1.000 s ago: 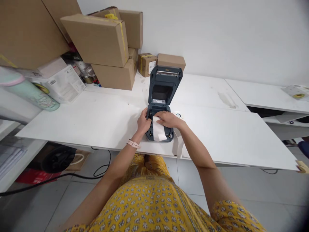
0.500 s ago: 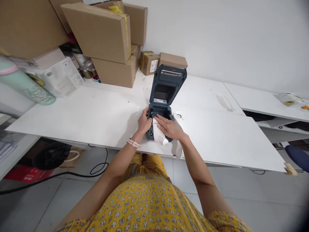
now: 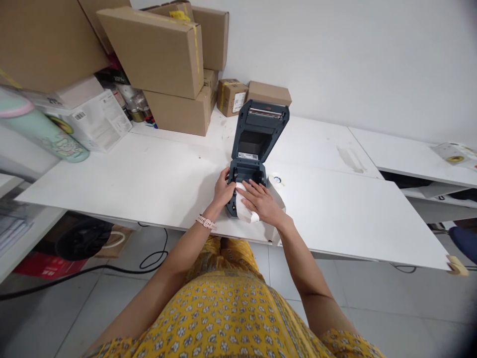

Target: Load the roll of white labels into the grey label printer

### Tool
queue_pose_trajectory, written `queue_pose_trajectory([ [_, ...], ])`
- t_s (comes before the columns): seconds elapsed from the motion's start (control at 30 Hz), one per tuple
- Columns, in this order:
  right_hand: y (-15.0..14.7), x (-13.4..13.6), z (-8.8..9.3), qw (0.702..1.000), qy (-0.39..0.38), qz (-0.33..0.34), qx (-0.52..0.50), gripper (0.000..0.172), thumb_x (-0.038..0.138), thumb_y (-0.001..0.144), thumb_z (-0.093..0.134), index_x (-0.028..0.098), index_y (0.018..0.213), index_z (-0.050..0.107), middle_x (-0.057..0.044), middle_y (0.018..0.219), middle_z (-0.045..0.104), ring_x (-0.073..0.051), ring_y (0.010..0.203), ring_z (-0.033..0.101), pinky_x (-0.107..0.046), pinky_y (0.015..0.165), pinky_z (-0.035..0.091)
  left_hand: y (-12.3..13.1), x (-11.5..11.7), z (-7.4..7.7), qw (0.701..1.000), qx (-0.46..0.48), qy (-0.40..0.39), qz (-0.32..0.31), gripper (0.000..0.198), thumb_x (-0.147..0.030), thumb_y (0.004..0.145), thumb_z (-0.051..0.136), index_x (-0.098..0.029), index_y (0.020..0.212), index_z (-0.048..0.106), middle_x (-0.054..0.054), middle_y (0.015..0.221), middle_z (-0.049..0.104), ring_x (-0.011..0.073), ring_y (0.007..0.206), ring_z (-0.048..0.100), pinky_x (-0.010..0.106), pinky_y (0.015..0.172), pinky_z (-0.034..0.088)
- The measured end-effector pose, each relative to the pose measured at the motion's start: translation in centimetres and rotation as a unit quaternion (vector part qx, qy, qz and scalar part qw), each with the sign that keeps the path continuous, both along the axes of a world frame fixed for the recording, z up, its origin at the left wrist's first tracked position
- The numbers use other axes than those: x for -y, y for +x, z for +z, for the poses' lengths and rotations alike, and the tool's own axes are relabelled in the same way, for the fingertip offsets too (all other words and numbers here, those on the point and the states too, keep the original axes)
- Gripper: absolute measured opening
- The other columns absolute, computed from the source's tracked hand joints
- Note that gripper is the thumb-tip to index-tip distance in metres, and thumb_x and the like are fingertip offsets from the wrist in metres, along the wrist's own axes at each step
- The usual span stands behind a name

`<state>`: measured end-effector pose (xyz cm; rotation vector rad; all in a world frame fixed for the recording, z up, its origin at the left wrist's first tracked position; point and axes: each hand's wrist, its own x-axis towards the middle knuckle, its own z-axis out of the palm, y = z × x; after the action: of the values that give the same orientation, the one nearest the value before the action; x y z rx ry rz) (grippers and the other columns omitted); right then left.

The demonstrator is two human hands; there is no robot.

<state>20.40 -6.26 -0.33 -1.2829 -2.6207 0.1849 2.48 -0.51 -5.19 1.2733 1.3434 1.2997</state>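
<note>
A dark grey label printer stands at the table's front edge with its lid raised and tilted back. My left hand is closed round the printer's left side, its thumb over the inner edge by the paper. White label paper lies across the front of the open printer and hangs forward. Fingers stretched out, my right hand rests flat on that paper and covers part of it. Another pale strip shows to the right of the printer, partly behind my right hand.
Cardboard boxes are stacked at the back left, with two smaller boxes behind the printer. A mint green bottle and a white box stand at the left. Under the white table a black cable crosses the floor.
My right hand has shifted slightly to the right and forward over the paper, with its fingers spread wider. My left hand stays at the printer's side. The paper's lower end has moved a little.
</note>
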Motion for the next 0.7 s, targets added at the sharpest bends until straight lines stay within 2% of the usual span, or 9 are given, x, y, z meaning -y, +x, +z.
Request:
queue_pose_trajectory([
  [0.1,-0.6,1.2,0.1,1.0,0.017,-0.004,-0.005,0.044,0.031,0.108,0.038,0.022,0.147,0.055,-0.007,0.159,0.048,-0.03,0.153,0.035,-0.055,0.123,0.034,0.0,0.1,0.3,1.0,0.004,-0.005,-0.002,0.071,-0.007,0.07,0.055,-0.02,0.14,0.055,0.009,0.145,0.061,0.0247,0.131,0.059,0.041,0.117,0.043],
  [0.2,-1.3,2.7,0.0,1.0,0.017,-0.013,-0.012,0.045,0.027,0.107,0.036,0.016,0.146,0.056,-0.011,0.155,0.053,-0.03,0.148,0.045,-0.053,0.122,0.037,0.1,0.2,0.5,1.0,0.012,-0.011,-0.007,0.069,-0.007,0.071,0.054,-0.02,0.139,0.054,0.009,0.143,0.061,0.0243,0.129,0.06,0.04,0.114,0.046],
  [0.3,-1.6,4.0,-0.4,0.999,0.024,-0.026,-0.024,0.046,0.025,0.107,0.036,0.012,0.146,0.055,-0.013,0.154,0.053,-0.03,0.145,0.048,-0.051,0.121,0.04,0.2,0.2,0.7,1.0,0.023,-0.018,-0.007,0.068,-0.007,0.072,0.054,-0.017,0.139,0.053,0.011,0.143,0.061,0.0241,0.127,0.061,0.039,0.113,0.047],
  [0.5,-1.6,5.5,-0.7,0.997,0.038,-0.035,-0.055,0.046,0.027,0.108,0.034,0.021,0.151,0.049,-0.01,0.158,0.049,-0.027,0.147,0.047,-0.053,0.121,0.039,0.3,0.5,1.1,0.999,0.039,-0.021,-0.014,0.068,-0.009,0.073,0.057,-0.018,0.14,0.051,0.011,0.143,0.06,0.0243,0.132,0.058,0.039,0.115,0.045],
  [0.7,-1.4,5.9,-0.5,0.996,0.025,-0.044,-0.069,0.046,0.028,0.108,0.035,0.023,0.15,0.05,-0.009,0.158,0.049,-0.027,0.147,0.046,-0.054,0.121,0.038,0.3,0.5,1.1,0.997,0.066,-0.023,-0.033,0.071,-0.013,0.074,0.059,-0.019,0.144,0.047,0.011,0.149,0.056,0.0253,0.139,0.053,0.038,0.118,0.042],
])
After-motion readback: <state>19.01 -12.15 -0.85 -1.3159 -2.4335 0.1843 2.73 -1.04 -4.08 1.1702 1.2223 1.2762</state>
